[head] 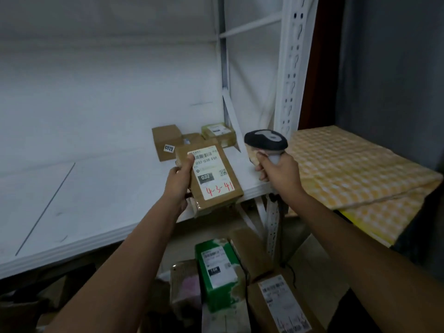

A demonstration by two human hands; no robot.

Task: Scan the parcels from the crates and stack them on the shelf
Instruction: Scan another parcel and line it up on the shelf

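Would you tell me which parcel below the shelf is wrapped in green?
The green parcel standing between the brown boxes below the shelf; the others are plain cardboard.

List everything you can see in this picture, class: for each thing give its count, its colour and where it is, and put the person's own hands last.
held parcel: one, brown with a white label, above the shelf's front edge
scanner: one, black and grey, right of the held parcel
shelf parcels: three, brown, at the back right of the shelf board
shelf: one, white, across the left and middle
green parcel: one, green with a white label, below the shelf
other parcels below: several, brown, around the green one; exact count unclear
patterned sheet: one, yellow and white, right of the shelf post
left hand: grip on the held parcel
right hand: grip on the scanner
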